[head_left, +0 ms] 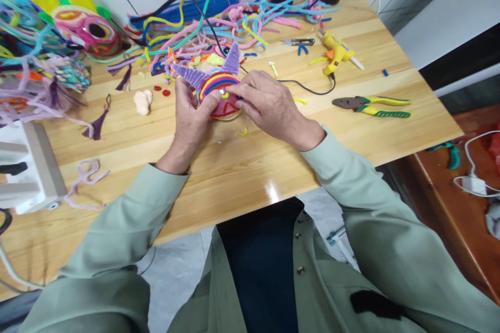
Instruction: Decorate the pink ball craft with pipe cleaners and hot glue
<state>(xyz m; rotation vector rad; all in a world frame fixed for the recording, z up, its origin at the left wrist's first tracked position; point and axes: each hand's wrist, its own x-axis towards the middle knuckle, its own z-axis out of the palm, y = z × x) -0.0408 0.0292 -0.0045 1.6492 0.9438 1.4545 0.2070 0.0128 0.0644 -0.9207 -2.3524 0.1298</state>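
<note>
A round mask-like craft piece (224, 81) with red, yellow and blue bands and two purple fuzzy ears is between my hands above the table. My left hand (192, 114) grips its left side, the thumb lying on its front face. My right hand (267, 104) is at its right side, with fingers bent and pressed together against the front near the centre. Whether those fingertips pinch a small part is too small to tell. Part of the lower face and right edge is covered by my fingers.
Pliers (371, 106), a yellow glue gun (336, 53) and snips (299, 41) lie to the right on the wooden table (242, 177). Fuzzy stems (187, 15) pile up at the back. A pink mask (88, 30), tassels (99, 122) and a white device (35, 166) are left.
</note>
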